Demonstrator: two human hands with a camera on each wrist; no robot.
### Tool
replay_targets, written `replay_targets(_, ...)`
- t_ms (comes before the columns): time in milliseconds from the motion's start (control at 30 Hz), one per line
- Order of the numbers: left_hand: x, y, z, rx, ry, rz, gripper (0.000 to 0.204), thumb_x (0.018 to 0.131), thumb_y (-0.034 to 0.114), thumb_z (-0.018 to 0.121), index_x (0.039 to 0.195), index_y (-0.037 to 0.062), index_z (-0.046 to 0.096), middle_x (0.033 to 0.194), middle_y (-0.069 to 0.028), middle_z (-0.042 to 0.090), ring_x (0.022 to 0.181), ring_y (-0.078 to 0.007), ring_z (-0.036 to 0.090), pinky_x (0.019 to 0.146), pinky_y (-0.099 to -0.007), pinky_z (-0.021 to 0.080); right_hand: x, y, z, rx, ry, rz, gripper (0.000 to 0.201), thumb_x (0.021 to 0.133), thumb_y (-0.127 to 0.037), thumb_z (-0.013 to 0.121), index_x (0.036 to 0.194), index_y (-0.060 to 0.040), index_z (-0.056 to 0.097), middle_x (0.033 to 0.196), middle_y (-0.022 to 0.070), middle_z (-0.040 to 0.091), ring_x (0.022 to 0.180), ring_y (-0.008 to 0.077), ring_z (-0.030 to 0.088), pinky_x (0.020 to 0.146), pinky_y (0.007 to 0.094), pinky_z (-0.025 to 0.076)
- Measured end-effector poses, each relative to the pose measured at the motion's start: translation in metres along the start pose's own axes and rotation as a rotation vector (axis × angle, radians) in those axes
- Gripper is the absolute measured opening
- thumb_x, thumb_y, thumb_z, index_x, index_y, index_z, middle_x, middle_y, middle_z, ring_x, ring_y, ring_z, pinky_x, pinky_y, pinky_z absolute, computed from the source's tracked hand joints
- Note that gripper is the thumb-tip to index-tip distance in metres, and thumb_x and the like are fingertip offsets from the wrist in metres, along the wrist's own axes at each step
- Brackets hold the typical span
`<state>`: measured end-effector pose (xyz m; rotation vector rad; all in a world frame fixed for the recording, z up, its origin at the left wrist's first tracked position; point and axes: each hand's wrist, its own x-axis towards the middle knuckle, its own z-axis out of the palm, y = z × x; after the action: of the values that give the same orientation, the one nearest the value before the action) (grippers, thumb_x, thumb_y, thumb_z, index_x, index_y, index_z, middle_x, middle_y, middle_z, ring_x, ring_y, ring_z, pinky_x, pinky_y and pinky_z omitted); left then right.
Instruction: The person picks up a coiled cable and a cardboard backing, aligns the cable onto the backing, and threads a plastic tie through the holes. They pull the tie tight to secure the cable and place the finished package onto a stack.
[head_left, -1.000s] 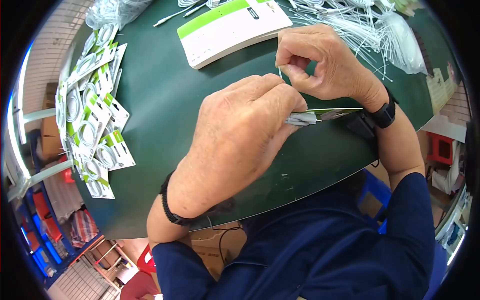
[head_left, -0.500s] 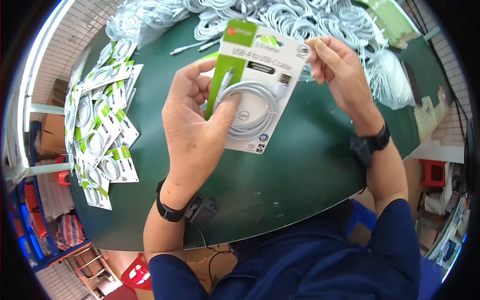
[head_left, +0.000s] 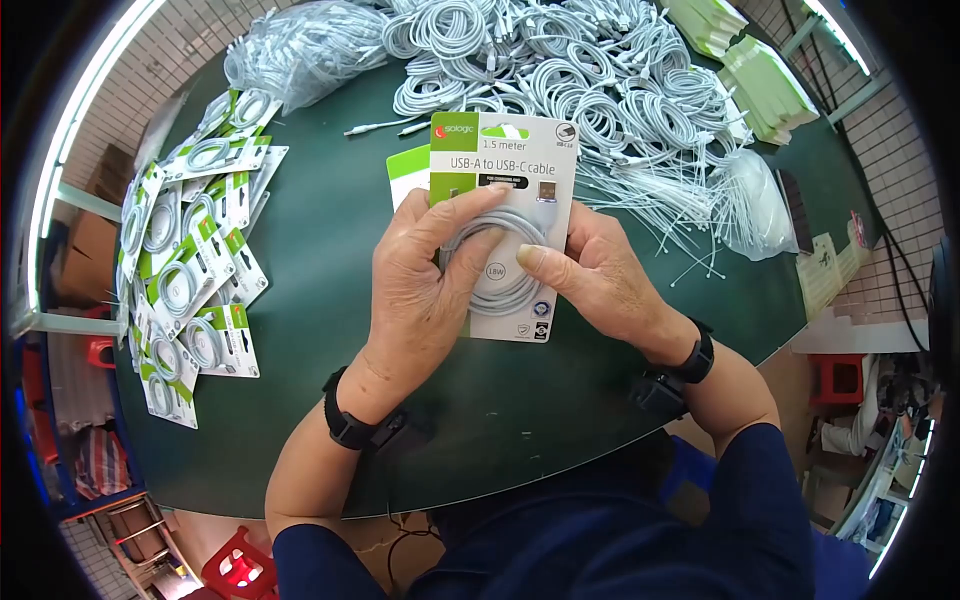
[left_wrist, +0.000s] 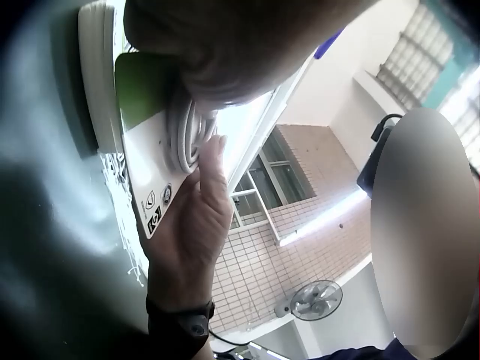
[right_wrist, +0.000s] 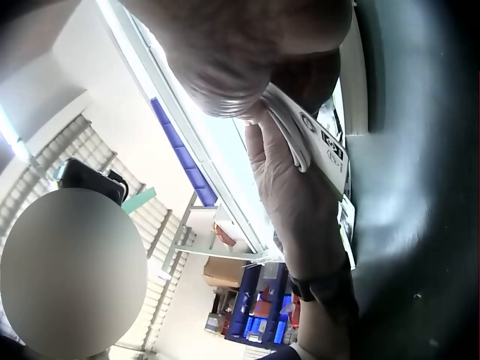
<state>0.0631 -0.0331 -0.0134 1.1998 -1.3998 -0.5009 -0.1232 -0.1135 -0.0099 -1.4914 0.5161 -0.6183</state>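
Note:
In the head view a white and green retail card (head_left: pixel 505 150), printed USB-A to USB-C cable, faces up with a coiled white cable (head_left: pixel 510 292) on its front. My left hand (head_left: pixel 420 275) grips the card's left side, thumb and index finger lying over the coil. From the right, my right hand (head_left: pixel 615 285) holds the other edge, its thumb pressed on the coil and its fingers hidden behind the card. The left wrist view shows the card's lower corner (left_wrist: pixel 142 176) and coil (left_wrist: pixel 182 135) between both hands.
Finished-looking cable cards (head_left: pixel 180 285) overlap in a pile at the table's left. Loose coiled cables (head_left: pixel 570 70) heap at the back, beside a plastic bag of cables (head_left: pixel 305 55). White cable ties (head_left: pixel 650 195) spread at right, near stacked green-edged cards (head_left: pixel 768 85). Another card (head_left: pixel 405 165) lies behind the held one.
The card has turned from edge-on to facing the head camera, then come upright. My right hand has gone from the card's upper corner down to its right edge, thumb on the coil.

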Motion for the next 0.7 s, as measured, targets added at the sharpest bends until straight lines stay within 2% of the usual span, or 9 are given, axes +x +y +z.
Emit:
replay_targets(100,-0.001,0.000,-0.002,0.027,0.001,0.003,0.025,0.095,-0.001,0.068,0.120,0.0015,0.073,0.112,-0.0077,0.066,0.102,-0.0172,0.064,0.092,-0.0294,0.050,0.000,0.004,0.003,0.003,-0.014,-0.040,0.039,0.101,-0.021,0.066,0.129,0.0057,0.058,0.109,0.0113,0.072,0.094,0.0139,0.070,0.081,0.0298,0.058)
replay_targets(200,0.001,-0.001,-0.002,0.115,0.014,0.022,0.021,0.093,0.003,0.072,0.115,0.0041,0.074,0.106,-0.0118,0.067,0.096,-0.0233,0.068,0.083,-0.0333,0.054,0.002,0.009,0.003,-0.013,-0.018,-0.047,0.038,0.101,-0.022,0.066,0.127,0.0056,0.060,0.108,0.0110,0.073,0.093,0.0137,0.070,0.080,0.0295,0.058)
replay_targets(300,0.000,-0.008,0.000,0.062,0.039,0.023,0.018,0.094,0.004,0.071,0.113,0.0042,0.074,0.104,-0.0122,0.067,0.092,-0.0233,0.068,0.079,-0.0327,0.054,0.003,0.007,0.005,-0.015,0.006,-0.052,0.036,0.101,-0.022,0.066,0.125,0.0059,0.062,0.106,0.0110,0.074,0.093,0.0133,0.070,0.080,0.0294,0.058)
replay_targets(433,0.002,-0.007,0.000,0.137,0.022,0.015,0.034,0.091,0.016,0.078,0.122,0.0046,0.070,0.112,-0.0120,0.064,0.106,-0.0278,0.061,0.093,-0.0387,0.048,0.009,0.010,0.002,-0.043,0.086,-0.120,0.032,0.102,-0.019,0.064,0.121,0.0064,0.065,0.103,0.0105,0.075,0.089,0.0121,0.071,0.077,0.0283,0.059)
replay_targets(500,0.003,0.000,0.007,0.326,0.150,0.154,0.042,0.086,0.018,0.082,0.124,0.0059,0.069,0.115,-0.0117,0.062,0.109,-0.0302,0.057,0.098,-0.0422,0.044,0.010,0.008,-0.002,-0.015,0.129,-0.109,0.033,0.102,-0.020,0.063,0.122,0.0060,0.063,0.106,0.0097,0.074,0.090,0.0112,0.070,0.077,0.0279,0.059)
replay_targets(567,0.001,0.009,0.009,0.524,0.143,0.290,0.050,0.080,0.021,0.085,0.124,0.0069,0.068,0.118,-0.0110,0.062,0.112,-0.0319,0.055,0.100,-0.0439,0.043,0.012,0.007,-0.006,-0.009,0.164,-0.141,0.034,0.102,-0.020,0.062,0.123,0.0061,0.062,0.108,0.0097,0.073,0.091,0.0111,0.069,0.078,0.0278,0.058)
replay_targets(633,-0.002,0.016,0.004,0.739,-0.009,0.421,0.056,0.074,0.025,0.088,0.123,0.0075,0.069,0.122,-0.0100,0.061,0.114,-0.0330,0.054,0.100,-0.0437,0.043,0.011,0.005,-0.008,-0.012,0.194,-0.172,0.034,0.102,-0.021,0.062,0.123,0.0064,0.062,0.109,0.0099,0.073,0.093,0.0111,0.068,0.079,0.0281,0.058)
replay_targets(700,-0.003,0.022,0.013,0.675,-0.056,0.448,0.053,0.070,0.015,0.089,0.119,0.0081,0.069,0.110,-0.0098,0.066,0.107,-0.0320,0.058,0.092,-0.0427,0.047,0.011,0.004,-0.007,-0.025,0.212,-0.201,0.034,0.102,-0.021,0.062,0.122,0.0069,0.062,0.109,0.0104,0.073,0.095,0.0111,0.067,0.081,0.0286,0.057)
